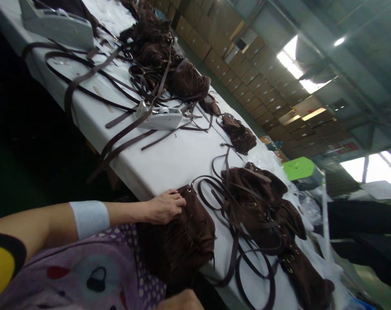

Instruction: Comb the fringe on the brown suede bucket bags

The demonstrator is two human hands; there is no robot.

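My left hand (167, 207) is closed on the upper edge of a dark brown bag (195, 221), near a small metal fitting. The bag has gathered, soft sides and lies partly on the table edge, partly against the apron (95, 267). Only the back of my right hand (182, 300) shows at the bottom edge, below the bag; its fingers are hidden. Beside the bag, long brown straps (239, 254) curl over the white table (169, 159). More brown bags (250, 198) with metal eyelets lie to the right of the straps.
A grey tape dispenser (163, 118) stands farther along the table among loose straps, and a larger dispenser (58, 28) is at the far left. Piled brown bags (185, 79) line the far side. Stacked cartons (247, 82) and a green-topped box (299, 168) are beyond.
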